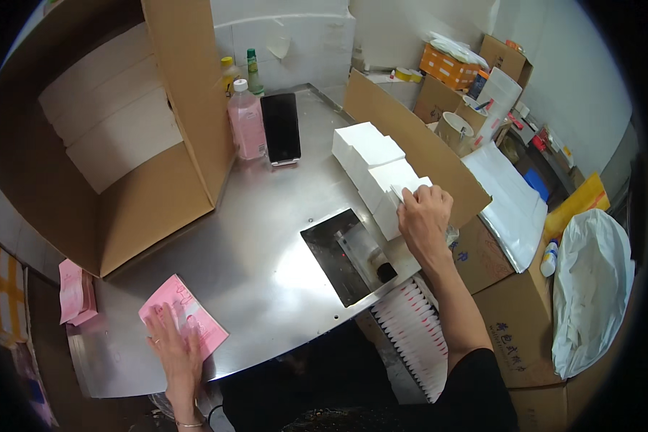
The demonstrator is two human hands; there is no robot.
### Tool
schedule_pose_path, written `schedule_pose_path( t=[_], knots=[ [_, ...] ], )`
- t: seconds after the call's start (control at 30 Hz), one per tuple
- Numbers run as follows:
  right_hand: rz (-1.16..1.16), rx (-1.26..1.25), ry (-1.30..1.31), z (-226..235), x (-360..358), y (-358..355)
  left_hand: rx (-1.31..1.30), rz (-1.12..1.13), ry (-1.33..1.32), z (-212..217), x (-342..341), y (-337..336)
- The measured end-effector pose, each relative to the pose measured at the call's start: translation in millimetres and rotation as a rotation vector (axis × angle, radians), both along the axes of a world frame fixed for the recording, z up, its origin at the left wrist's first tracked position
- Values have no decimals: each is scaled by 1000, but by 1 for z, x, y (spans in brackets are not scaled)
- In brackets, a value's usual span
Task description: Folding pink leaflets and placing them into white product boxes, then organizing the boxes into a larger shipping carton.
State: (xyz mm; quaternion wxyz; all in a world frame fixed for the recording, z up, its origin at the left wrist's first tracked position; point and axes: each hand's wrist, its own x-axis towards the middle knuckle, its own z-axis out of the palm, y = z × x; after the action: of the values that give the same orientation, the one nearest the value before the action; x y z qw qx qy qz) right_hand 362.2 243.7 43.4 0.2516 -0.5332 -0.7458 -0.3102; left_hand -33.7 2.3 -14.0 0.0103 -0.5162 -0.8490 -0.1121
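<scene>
My left hand (174, 353) lies flat with fingers spread on a pink printed plastic packet (207, 330) near the front left of the metal table. The packet looks thin and flat, perhaps several layers. At the right side of the table, my right hand (426, 216) grips some white folded tissues (402, 191) at the near end of a row. Its fingertips are partly hidden behind the back of the hand. More white tissue stacks (367, 144) stand in line beyond it, beside an upright cardboard flap.
A large open carton (147, 209) with white stacks inside stands at the left. Behind are a pink bottle (248, 122) and a phone (281, 129) on a stand. A rectangular cutout (331, 266) opens in the table (259, 252). Pink packets (77, 291) lie at the left edge.
</scene>
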Motion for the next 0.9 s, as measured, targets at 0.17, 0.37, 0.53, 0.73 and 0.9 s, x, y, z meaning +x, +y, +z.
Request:
schedule_pose_path(
  t=[0.17, 0.37, 0.53, 0.73, 0.9],
  knots=[
    [42, -49, 60, -15, -1, -5, 114, -73, -119, 8, -15, -21],
    [86, -82, 189, -11, 1, 2, 343, -210, 55, 19, -8, -7],
    [126, -68, 215, -14, 5, -4, 376, -652, -315, 25, 61, 28],
    [114, -129, 231, -16, -1, -5, 419, -713, -242, -7, 90, 53],
    [71, -147, 237, -14, 7, -2, 420, -748, -265, -7, 92, 55]
  ],
)
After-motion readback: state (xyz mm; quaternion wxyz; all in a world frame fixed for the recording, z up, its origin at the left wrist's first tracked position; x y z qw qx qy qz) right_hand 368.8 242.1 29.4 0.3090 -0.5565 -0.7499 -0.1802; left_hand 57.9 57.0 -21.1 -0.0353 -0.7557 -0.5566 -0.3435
